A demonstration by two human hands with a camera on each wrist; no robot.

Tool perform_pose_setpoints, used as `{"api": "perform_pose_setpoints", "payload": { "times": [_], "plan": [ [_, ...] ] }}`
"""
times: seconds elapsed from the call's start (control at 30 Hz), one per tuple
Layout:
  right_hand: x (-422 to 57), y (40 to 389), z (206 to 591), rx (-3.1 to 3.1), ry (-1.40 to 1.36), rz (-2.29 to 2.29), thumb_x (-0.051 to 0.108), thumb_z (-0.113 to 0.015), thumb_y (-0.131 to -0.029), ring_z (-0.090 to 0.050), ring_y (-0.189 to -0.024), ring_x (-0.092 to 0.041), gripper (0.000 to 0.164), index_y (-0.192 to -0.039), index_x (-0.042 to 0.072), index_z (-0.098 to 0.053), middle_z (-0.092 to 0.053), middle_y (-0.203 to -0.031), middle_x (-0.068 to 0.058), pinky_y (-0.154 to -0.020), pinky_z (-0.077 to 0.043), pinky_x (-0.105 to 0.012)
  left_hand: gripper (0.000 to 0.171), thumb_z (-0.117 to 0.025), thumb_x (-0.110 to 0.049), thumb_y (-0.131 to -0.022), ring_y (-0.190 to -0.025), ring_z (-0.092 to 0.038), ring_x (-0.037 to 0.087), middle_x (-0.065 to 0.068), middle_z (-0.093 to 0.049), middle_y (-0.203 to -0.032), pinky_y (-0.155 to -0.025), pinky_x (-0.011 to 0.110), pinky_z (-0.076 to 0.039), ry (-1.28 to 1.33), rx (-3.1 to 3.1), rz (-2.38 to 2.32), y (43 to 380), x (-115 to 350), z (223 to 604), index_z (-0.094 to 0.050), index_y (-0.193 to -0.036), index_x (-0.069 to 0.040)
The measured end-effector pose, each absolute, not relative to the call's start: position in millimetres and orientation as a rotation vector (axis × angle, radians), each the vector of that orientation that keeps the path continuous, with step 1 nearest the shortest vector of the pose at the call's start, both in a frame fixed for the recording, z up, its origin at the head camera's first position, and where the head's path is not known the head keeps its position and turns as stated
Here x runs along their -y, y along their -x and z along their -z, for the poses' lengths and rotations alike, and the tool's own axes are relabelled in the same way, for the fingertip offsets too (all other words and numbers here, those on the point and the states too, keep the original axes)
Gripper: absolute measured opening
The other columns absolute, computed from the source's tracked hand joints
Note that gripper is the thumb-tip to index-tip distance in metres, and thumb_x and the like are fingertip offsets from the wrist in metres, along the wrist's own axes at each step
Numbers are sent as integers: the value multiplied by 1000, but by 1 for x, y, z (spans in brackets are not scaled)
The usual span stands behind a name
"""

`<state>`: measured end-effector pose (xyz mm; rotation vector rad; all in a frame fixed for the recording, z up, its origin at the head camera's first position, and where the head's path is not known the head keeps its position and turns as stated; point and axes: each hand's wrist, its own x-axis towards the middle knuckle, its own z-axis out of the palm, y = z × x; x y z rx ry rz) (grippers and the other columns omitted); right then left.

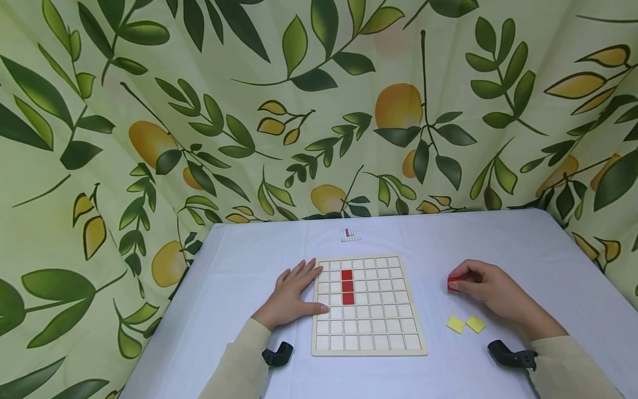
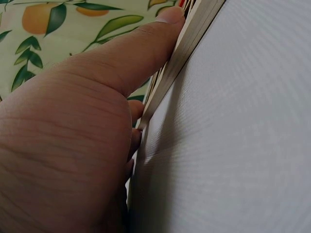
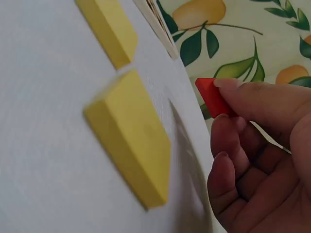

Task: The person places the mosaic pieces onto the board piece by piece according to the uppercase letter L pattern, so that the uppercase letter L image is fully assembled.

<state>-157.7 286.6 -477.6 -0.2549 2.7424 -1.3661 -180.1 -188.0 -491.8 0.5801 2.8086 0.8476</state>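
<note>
A square wooden grid board (image 1: 376, 327) lies on the white table, with several red tiles (image 1: 347, 286) in a column in its upper left part. My left hand (image 1: 294, 296) rests at the board's left edge, fingers spread, thumb on the rim. In the left wrist view the thumb (image 2: 131, 56) touches the top of the board's edge (image 2: 182, 56). To the right of the board, my right hand (image 1: 490, 288) pinches a red tile (image 3: 211, 96) between thumb and fingers. Two yellow tiles (image 1: 456, 325) lie on the cloth just below that hand.
A small card (image 1: 350, 233) printed with a grid and coloured squares lies beyond the board. White cloth (image 1: 249, 249) covers the table. A leaf-and-fruit patterned curtain (image 1: 319, 111) hangs behind it. Each wrist wears a black device (image 1: 510, 354).
</note>
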Motion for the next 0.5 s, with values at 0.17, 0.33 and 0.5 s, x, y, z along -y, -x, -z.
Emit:
{"api": "perform_pose_setpoints", "payload": {
  "times": [0.17, 0.33, 0.5],
  "plan": [
    [-280, 155, 473, -2687, 266, 1450, 1, -78, -99, -62, -92, -23, 13, -111, 4, -74, -73, -106, -6, -74, -54, -27, 105, -82, -72, -83, -165, -9, 19, -7, -24, -178, -128, 57, 0, -577, -2808, -845, 180, 188, 492, -44, -169, -25],
    [-274, 153, 468, -2657, 275, 1510, 4, -78, -101, -64, -92, -23, 12, -113, 4, -74, -73, -108, -7, -76, -55, -26, 105, -81, -73, -83, -165, -9, 19, -7, -24, -178, -128, 57, -1, -578, -2808, -845, 179, 188, 491, -44, -170, -25],
    [-267, 151, 462, -2612, 284, 1580, 2, -77, -101, -67, -93, -22, 12, -112, 2, -74, -74, -109, -10, -79, -58, -26, 105, -81, -73, -83, -165, -9, 19, -7, -25, -178, -128, 57, -1, -588, -2808, -853, 180, 188, 490, -45, -169, -25]
  ]
}}
